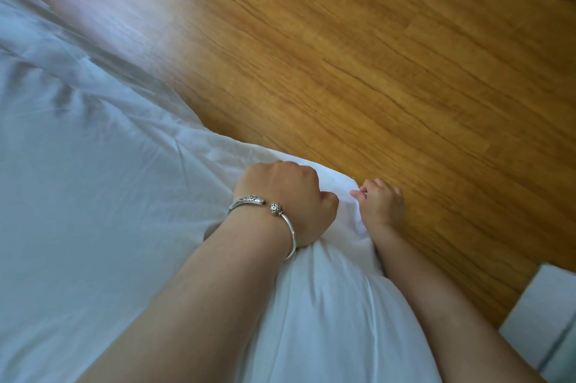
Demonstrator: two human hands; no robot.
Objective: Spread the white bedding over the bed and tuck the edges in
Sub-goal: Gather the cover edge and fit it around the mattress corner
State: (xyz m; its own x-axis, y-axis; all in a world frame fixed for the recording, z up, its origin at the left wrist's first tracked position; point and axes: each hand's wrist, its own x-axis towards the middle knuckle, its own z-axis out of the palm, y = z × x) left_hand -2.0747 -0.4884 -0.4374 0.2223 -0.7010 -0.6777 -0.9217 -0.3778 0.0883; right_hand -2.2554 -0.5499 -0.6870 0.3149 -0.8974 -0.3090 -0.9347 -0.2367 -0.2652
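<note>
Both hands at the white bedding corner, fingers curled into cloth, fingertips mostly hidden.

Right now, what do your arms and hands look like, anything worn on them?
Both forearms are bare, with no sleeves in view and no gloves. The left hand has a silver open bangle at the wrist: a thin plain band ending in a round, dotted bead and a patterned, tapered tip. The right hand and its wrist carry nothing that I can see; no rings show on either hand.

No readable text, label or number shows anywhere.
</note>
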